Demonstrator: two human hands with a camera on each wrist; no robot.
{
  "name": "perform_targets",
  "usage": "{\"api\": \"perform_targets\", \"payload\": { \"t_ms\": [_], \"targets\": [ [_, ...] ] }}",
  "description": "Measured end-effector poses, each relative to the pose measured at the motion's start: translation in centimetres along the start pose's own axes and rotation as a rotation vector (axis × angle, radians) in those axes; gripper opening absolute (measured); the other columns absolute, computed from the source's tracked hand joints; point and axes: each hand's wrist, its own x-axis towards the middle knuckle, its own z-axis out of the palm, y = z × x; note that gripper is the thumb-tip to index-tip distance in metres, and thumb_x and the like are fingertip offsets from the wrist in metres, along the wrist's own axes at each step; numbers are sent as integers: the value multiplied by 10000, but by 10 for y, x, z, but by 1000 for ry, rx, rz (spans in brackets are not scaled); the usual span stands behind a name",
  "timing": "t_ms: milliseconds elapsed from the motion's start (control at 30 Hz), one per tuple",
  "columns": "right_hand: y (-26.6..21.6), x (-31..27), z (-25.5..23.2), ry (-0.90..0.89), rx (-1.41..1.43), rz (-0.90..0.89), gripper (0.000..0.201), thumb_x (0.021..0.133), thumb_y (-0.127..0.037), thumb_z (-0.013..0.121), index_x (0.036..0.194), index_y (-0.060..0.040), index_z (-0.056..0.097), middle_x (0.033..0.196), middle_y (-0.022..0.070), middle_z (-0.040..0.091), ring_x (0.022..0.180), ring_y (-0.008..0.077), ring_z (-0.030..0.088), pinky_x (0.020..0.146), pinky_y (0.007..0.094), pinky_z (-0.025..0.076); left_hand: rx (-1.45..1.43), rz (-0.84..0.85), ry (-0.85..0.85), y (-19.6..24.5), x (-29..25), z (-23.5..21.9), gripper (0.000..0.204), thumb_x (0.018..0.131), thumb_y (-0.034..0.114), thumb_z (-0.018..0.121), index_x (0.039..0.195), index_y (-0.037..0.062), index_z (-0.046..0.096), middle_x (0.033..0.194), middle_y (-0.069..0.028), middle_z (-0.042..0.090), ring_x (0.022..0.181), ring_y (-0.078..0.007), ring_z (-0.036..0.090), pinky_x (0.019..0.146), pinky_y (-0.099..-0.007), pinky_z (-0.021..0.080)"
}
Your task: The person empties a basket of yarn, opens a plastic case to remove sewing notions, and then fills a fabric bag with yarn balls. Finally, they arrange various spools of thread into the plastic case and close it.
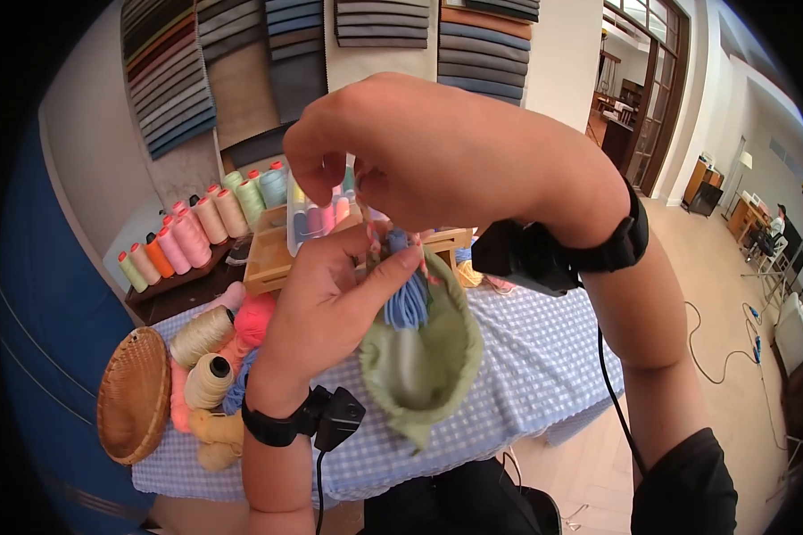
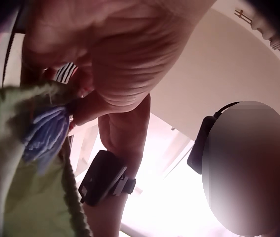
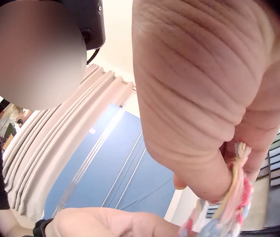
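Observation:
My left hand (image 1: 315, 299) pinches the top of a blue yarn tassel (image 1: 407, 306) between thumb and fingers. A green drawstring fabric bag (image 1: 459, 361) hangs below that hand, and the tassel lies against it. Raised above, my right hand (image 1: 419, 147) curls its fingers round a twisted pink, white and cream cord (image 3: 239, 185). From the right hand the cord runs down to the tassel's top. The left wrist view shows the blue strands (image 2: 48, 131) against the green cloth (image 2: 36, 207); the right fingertips are partly hidden.
Balls and cones of yarn (image 1: 210, 382) and a tilted wicker basket (image 1: 134, 392) lie left on the checked tablecloth (image 1: 526, 357). Behind stand thread cones (image 1: 187, 236), a wooden tray (image 1: 266, 254) and a clear box of small spools (image 1: 308, 223). Fabric swatches (image 1: 482, 53) hang on the wall.

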Motion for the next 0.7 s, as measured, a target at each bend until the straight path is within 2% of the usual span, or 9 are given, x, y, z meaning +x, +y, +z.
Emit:
{"api": "perform_targets", "payload": {
  "t_ms": [133,233,300,367,400,467,533,633,700],
  "targets": [
    [12,-10,-2,-58,-62,50,221,721,82,591,929,24,633,856,142,664,800,313,668,699,383,545,81,-30,-28,6,-6,-5,216,999,138,698,912,-58,725,761,56,559,723,-16,466,660,-220,400],
    [12,-22,-7,-134,-25,238,212,715,62,598,925,31,601,846,125,656,790,278,664,693,369,541,255,-83,-122,4,-6,-23,275,1009,199,696,889,-46,730,706,75,504,672,-12,389,586,-231,325],
    [10,-29,-13,-175,23,324,163,754,50,617,909,28,571,817,109,657,738,208,665,649,336,536,238,-85,-105,7,-7,-20,302,1014,220,688,872,-44,723,691,86,484,662,-10,368,572,-234,301],
    [14,-39,-18,-286,315,471,128,811,27,648,896,18,554,796,87,668,683,133,648,592,291,519,221,-86,-87,7,-7,-20,330,1020,240,681,855,-43,716,677,98,464,652,-9,346,559,-237,277],
    [16,-42,-21,-301,357,441,120,860,-5,667,877,8,549,781,63,670,649,87,627,561,255,502,256,-100,-100,7,-7,-21,330,1024,240,675,855,-41,713,684,103,466,653,-6,345,556,-235,279],
    [21,-50,-18,-251,427,502,131,859,-3,677,882,8,549,785,56,670,649,84,626,558,249,497,291,-119,-113,9,-7,-24,331,1028,239,668,855,-40,710,692,108,468,654,-2,345,553,-234,281],
    [28,-58,-10,-197,494,557,141,857,-1,687,886,7,549,790,49,670,649,81,625,555,244,492,299,-233,-211,15,-6,-27,317,1033,198,651,863,-65,699,774,74,575,719,-16,449,648,-219,388],
    [46,-72,15,10,289,580,136,862,2,691,914,7,565,791,50,671,685,85,640,592,248,505,173,-272,-198,7,-6,-30,280,1019,180,660,911,-69,729,823,35,666,750,-27,552,692,-220,445],
    [58,-78,31,100,227,487,214,839,-77,705,1020,23,650,874,118,715,826,201,696,738,324,549,100,-295,-177,2,-5,-31,259,1015,170,656,946,-67,735,851,2,699,773,-49,599,720,-227,472]
  ]
}}
